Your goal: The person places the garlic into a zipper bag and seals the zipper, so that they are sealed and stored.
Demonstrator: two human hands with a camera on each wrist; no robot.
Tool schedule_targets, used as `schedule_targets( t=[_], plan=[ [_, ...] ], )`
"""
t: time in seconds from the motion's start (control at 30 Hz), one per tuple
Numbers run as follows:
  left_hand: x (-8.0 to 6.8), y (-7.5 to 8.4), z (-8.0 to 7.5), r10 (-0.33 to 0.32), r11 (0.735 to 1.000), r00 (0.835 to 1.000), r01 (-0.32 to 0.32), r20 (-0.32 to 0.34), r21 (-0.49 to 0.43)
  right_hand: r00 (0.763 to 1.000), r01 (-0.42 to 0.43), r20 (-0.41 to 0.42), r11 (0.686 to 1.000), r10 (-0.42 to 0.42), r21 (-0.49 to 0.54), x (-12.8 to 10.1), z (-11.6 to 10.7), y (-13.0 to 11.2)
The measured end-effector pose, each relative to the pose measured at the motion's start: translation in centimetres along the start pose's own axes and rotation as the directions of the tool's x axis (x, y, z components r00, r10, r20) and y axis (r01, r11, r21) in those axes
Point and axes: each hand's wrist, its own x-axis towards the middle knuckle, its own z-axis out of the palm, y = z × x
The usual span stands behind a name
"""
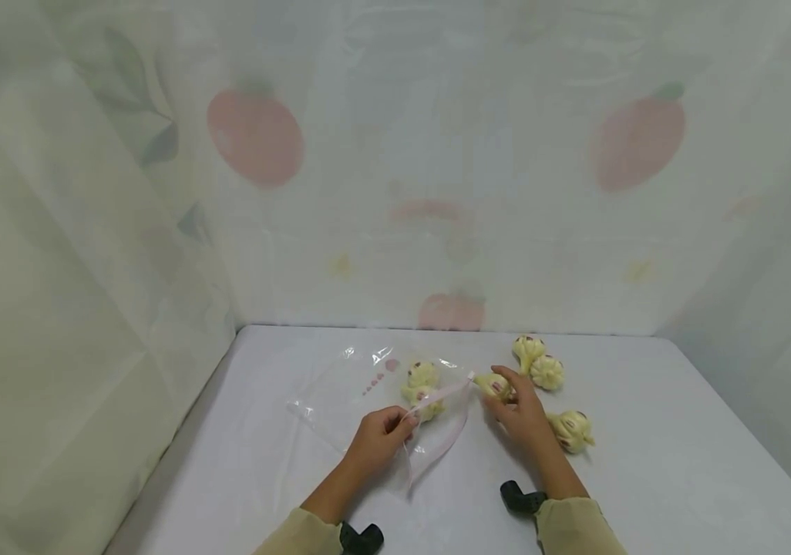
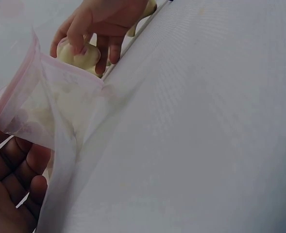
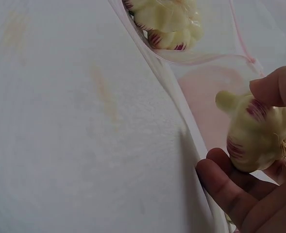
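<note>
Bag (image 1: pixel 368 385) mouth held open by left hand (image 1: pixel 380 439); garlic bulb (image 1: pixel 494 384) pinched in right hand (image 1: pixel 522 412); two bulbs (image 1: pixel 423 389) bagged, three (image 1: pixel 548 372) left on counter (image 1: pixel 645 462).

Head view: high, looking forward and down over the white table (image 1: pixel 645 462), curtain walls behind, both hands mid-frame, fairly far. Left wrist view: very close, low over the table, looking from the left hand (image 2: pixel 9 179) along the pink-edged bag (image 2: pixel 45 111) toward the right hand (image 2: pixel 101 22). Right wrist view: very close, looking past the right hand (image 3: pixel 249 189) and its garlic bulb (image 3: pixel 257 133) to the bag mouth (image 3: pixel 206 58). All three share the bag opening; both wrist views share that bulb (image 2: pixel 77 56)
</note>
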Motion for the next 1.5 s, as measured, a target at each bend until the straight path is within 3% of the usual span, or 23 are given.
schedule_targets(
  t=[1.23, 1.33, 1.5],
  plan=[
    [0.0, 0.2, 0.1, -0.015, 1.0, 1.0, 0.015, -0.006, -0.002, 1.0, -0.017, 0.02, 0.999, 0.018, -0.027, -0.2, 0.2, 0.0],
    [-0.1, 0.7, 0.1, -0.026, 1.0, 1.0, 0.026, -0.005, 0.007, 0.999, -0.04, 0.03, 0.999, 0.041, -0.038, -0.3, 0.2, -0.1],
    [-0.8, 3.3, -0.5, -0.017, 1.0, 1.0, 0.017, 0.004, -0.007, 0.996, -0.081, 0.038, 0.996, 0.083, -0.046, -0.3, 0.2, -0.3]
  ],
)
